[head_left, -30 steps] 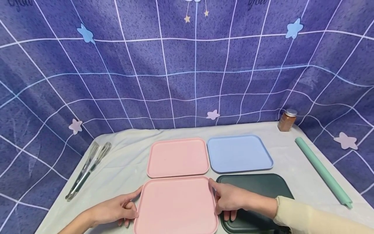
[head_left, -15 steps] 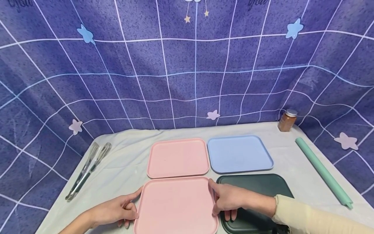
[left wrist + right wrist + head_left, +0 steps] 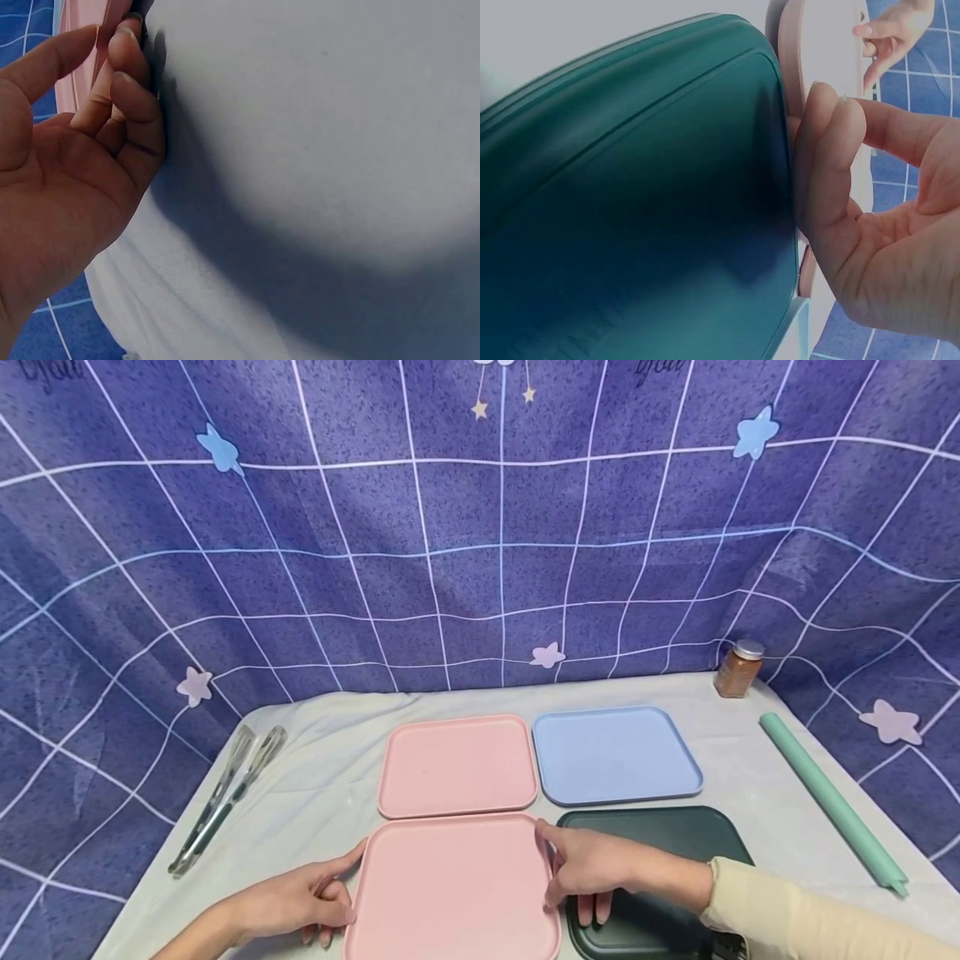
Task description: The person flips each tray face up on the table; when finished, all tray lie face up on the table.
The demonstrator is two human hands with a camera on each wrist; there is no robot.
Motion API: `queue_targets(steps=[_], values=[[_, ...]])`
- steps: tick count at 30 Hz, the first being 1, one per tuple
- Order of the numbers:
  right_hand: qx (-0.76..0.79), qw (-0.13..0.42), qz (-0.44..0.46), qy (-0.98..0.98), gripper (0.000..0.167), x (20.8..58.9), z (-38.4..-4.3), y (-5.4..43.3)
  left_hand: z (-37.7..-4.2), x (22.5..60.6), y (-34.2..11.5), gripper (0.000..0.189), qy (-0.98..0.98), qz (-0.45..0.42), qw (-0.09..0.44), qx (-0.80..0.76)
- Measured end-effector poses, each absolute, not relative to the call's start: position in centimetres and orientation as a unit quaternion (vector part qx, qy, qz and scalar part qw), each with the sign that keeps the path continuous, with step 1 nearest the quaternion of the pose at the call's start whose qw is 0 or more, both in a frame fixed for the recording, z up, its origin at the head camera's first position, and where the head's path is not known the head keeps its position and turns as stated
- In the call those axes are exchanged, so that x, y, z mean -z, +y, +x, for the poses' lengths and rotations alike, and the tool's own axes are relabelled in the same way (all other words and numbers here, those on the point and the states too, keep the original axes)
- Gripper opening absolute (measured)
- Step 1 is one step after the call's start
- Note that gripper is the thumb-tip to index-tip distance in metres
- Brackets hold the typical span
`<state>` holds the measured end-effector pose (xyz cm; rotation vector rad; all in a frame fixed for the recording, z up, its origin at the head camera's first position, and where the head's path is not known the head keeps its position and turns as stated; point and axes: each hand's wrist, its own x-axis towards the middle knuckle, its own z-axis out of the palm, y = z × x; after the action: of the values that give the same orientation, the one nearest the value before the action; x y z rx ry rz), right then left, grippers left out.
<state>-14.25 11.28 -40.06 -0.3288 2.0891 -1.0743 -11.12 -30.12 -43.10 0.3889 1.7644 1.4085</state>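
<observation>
The front pink tray (image 3: pixel 453 889) is lying flat at the bottom centre of the head view, its lower edge running out of the frame. The left hand (image 3: pixel 292 902) is gripping its left edge, the index finger stretching toward the upper corner and the other fingers curling. The right hand (image 3: pixel 596 864) is gripping the right edge, thumb and index finger spreading apart along the rim, other fingers curling beneath; how far any fingertips are reaching under the tray, I cannot tell. A pale yellow sleeve (image 3: pixel 795 902) is covering the right forearm, which is crossing above a dark green tray (image 3: pixel 660 835) at the lower right of centre. A rear pink tray (image 3: pixel 457 768) is sitting just above the front one, and a blue tray (image 3: pixel 618 756) is lying beside it, right of centre. Metal tongs (image 3: pixel 221 814) are resting at the lower left, a mint green roll (image 3: pixel 834 802) is slanting along the lower right, and a silver-lidded jar (image 3: pixel 738 672) is standing upright above it. White cloth is covering the desk (image 3: pixel 322 760); a purple-blue curtain (image 3: pixel 465 510) is hanging behind, filling the upper frame.
</observation>
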Motion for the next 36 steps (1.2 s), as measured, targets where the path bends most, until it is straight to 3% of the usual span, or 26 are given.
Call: queue_targets(steps=[14,19,24,30,36], values=[[0.411,0.379,-0.135,0.818,0.097,39.5,-14.6,11.4,-11.2,42.8,-29.8,0.093,0.698,0.149,0.42,-0.561],[0.416,0.382,-0.126,0.815,0.096,39.4,-14.8,11.6,-11.4,41.4,-29.5,0.089,0.771,0.132,0.37,-0.501],[0.437,0.376,-0.127,0.807,0.095,39.1,-15.1,12.0,-12.7,37.5,-28.1,0.082,0.836,0.13,0.295,-0.445],[0.465,0.352,-0.17,0.795,0.082,37.8,-15.6,15.0,-13.9,34.4,-23.2,0.075,0.828,0.181,0.272,-0.455],[0.477,0.345,-0.233,0.774,0.07,37.5,-15.7,20.5,-13.6,36.0,-16.3,0.07,0.8,0.198,0.3,-0.48]])
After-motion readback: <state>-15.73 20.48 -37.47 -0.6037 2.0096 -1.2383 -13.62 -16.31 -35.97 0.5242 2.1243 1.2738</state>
